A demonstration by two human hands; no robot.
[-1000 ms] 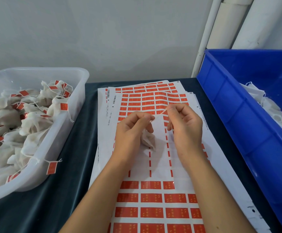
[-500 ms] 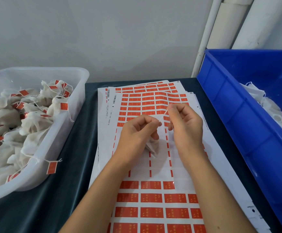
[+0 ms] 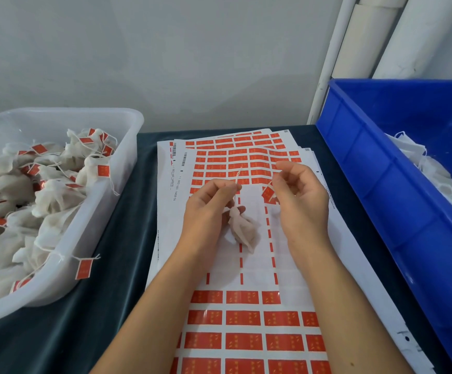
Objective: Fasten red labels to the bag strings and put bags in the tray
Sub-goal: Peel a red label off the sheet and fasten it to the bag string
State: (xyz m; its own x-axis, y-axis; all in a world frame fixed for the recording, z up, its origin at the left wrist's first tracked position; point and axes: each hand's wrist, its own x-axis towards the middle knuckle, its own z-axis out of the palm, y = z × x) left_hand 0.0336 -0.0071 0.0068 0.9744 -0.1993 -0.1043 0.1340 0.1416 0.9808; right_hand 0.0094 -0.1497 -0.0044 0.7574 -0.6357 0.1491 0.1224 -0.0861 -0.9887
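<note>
My left hand (image 3: 208, 209) pinches the string (image 3: 237, 177) of a small white mesh bag (image 3: 242, 229), which hangs below my fingers over the label sheets (image 3: 249, 317). The string's free end sticks up past my thumb. My right hand (image 3: 299, 201) is a short way to the right, apart from the string, and pinches a peeled red label (image 3: 268, 193) by its edge. The sheets carry rows of red labels, with a stripped white patch under both hands. The clear tray (image 3: 122, 168) at the left holds several labelled bags.
A blue bin (image 3: 386, 201) at the right holds unlabelled white bags (image 3: 435, 174). One labelled bag's red tag (image 3: 84, 268) hangs over the clear tray's front wall. Dark cloth (image 3: 90, 327) covers the table. White pipes stand at the back right.
My hands have drawn apart: the right one let go of the string and now holds a peeled red label. The bag dropped slightly lower under my left hand.
</note>
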